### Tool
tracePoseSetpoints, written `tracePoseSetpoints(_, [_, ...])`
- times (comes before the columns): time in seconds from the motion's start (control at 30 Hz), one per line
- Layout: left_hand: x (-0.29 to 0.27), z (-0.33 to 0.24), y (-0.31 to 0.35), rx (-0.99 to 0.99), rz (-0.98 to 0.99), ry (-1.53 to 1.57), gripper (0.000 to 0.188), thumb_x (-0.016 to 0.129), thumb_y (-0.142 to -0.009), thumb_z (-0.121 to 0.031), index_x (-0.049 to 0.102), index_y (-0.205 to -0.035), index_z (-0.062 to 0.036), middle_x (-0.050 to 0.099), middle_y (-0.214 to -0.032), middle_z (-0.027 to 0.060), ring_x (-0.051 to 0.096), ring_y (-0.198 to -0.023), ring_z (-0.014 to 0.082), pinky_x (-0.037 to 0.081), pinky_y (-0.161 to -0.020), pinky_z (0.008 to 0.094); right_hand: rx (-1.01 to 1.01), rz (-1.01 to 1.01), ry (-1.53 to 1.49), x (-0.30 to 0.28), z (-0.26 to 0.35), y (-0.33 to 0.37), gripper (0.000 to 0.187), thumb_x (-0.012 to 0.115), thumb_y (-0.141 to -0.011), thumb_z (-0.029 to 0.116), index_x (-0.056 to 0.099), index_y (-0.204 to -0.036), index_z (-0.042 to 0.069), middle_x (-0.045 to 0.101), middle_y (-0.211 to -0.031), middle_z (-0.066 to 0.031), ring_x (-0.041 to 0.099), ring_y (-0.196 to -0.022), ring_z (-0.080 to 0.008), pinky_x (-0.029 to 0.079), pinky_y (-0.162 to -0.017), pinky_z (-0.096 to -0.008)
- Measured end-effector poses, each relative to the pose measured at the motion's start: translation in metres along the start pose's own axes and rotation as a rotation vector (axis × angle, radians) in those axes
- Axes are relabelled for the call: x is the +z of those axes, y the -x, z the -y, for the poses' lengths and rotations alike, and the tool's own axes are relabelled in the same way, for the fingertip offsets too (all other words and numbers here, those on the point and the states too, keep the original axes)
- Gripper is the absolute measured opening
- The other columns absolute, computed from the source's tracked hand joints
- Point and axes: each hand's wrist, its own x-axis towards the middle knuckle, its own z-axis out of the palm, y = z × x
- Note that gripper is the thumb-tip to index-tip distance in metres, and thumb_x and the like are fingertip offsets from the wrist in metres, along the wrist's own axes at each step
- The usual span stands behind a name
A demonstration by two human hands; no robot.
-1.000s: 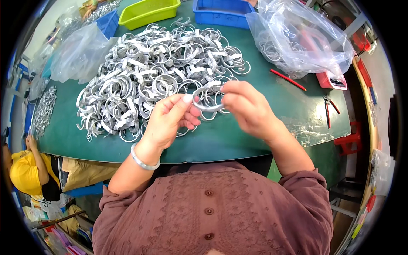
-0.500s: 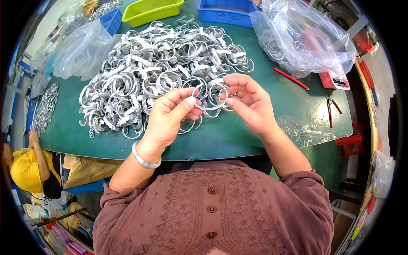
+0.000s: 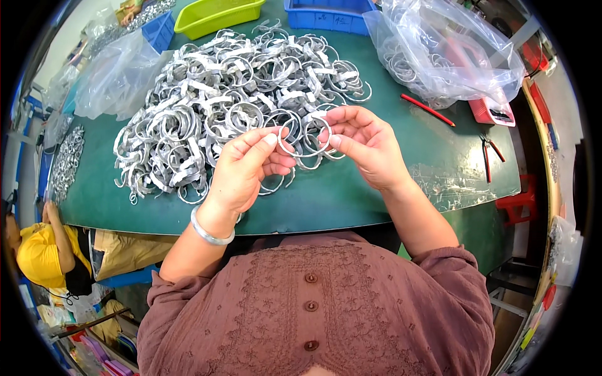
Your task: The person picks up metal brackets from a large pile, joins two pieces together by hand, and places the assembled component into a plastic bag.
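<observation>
In the head view, a thin metal ring (image 3: 305, 136) is held up between both hands just above the near edge of the green desk (image 3: 351, 194); the left hand (image 3: 241, 172) is closed on the ring's left side, pinching it between thumb and forefinger, with a silver bangle (image 3: 210, 232) worn at the wrist; the right hand (image 3: 367, 147) is closed on the ring's right side, fingertips (image 3: 334, 141) pressed to the rim while the other fingers are spread loosely behind; the ring is seen nearly face-on, directly in front of the pile (image 3: 232, 103) of grey metal clamps and rings that is heaped over the middle and left of the desk; a few loose rings are lying just below the hands; a clear bag (image 3: 445, 53) holding more rings is seen at the right rear, with a red pencil (image 3: 426, 109) lying just beside it and pliers (image 3: 489, 156) with red handles further right, near the desk's edge; a second clear bag (image 3: 116, 75) is slumped at the left of the pile; a yellow-green tray (image 3: 216, 15) and a blue bin (image 3: 326, 15) are set at the far edge; another person in a yellow top (image 3: 37, 257) is seen at the lower left, below the desk's edge.
</observation>
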Motion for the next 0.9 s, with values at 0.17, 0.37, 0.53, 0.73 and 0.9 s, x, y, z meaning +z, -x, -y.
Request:
tracePoseSetpoints(0.17, [0.000, 0.000, 0.000, -0.029, -0.009, 0.007, 0.022, 0.047, -0.087, -0.014, 0.055, -0.102, 0.0011, 0.061, -0.081, 0.0081, 0.060, -0.069, 0.0144, 0.049, -0.061, 0.0236, 0.014, -0.003, 0.005, 0.000, 0.000, 0.000, 0.029, 0.057, -0.077, -0.001, 0.048, -0.105, -0.004, 0.057, -0.093, -0.0093, 0.057, -0.085, -0.0153, 0.047, -0.074, -0.0279])
tracePoseSetpoints(0.37, [0.001, 0.001, -0.001, -0.033, -0.022, 0.006, 0.021, 0.050, -0.086, -0.014, 0.056, -0.100, 0.0014, 0.061, -0.080, 0.0080, 0.060, -0.068, 0.0142, 0.049, -0.060, 0.0236, 0.001, 0.020, 0.004, -0.005, -0.005, 0.000, 0.025, 0.055, -0.080, 0.001, 0.051, -0.104, -0.002, 0.057, -0.094, -0.0087, 0.057, -0.084, -0.0157, 0.047, -0.074, -0.0291])
tracePoseSetpoints(0.53, [0.001, 0.005, 0.001, 0.111, -0.035, -0.084, 0.020, 0.050, -0.086, -0.012, 0.056, -0.101, 0.0004, 0.060, -0.082, 0.0068, 0.059, -0.068, 0.0131, 0.048, -0.061, 0.0228, 0.027, 0.009, 0.015, -0.003, -0.002, 0.001, 0.026, 0.053, -0.079, -0.002, 0.050, -0.105, -0.003, 0.056, -0.098, -0.0085, 0.057, -0.086, -0.0148, 0.047, -0.075, -0.0277])
tracePoseSetpoints(0.73, [0.008, 0.008, 0.006, 0.377, -0.015, -0.366, 0.022, 0.049, -0.086, -0.005, 0.054, -0.106, 0.0023, 0.059, -0.085, 0.0054, 0.056, -0.071, 0.0096, 0.046, -0.064, 0.0209, -0.011, 0.046, 0.035, -0.003, -0.002, 0.002, 0.027, 0.053, -0.078, -0.007, 0.052, -0.104, -0.002, 0.057, -0.098, -0.0073, 0.057, -0.089, -0.0148, 0.047, -0.078, -0.0265])
tracePoseSetpoints(0.9, [0.007, 0.010, 0.005, 0.543, -0.001, -0.503, 0.021, 0.051, -0.083, 0.000, 0.055, -0.104, 0.0033, 0.055, -0.081, 0.0054, 0.054, -0.069, 0.0086, 0.044, -0.062, 0.0192, -0.011, 0.029, 0.027, -0.002, -0.003, 0.002, 0.026, 0.053, -0.077, -0.008, 0.052, -0.103, -0.002, 0.057, -0.097, -0.0070, 0.057, -0.089, -0.0148, 0.046, -0.078, -0.0258])
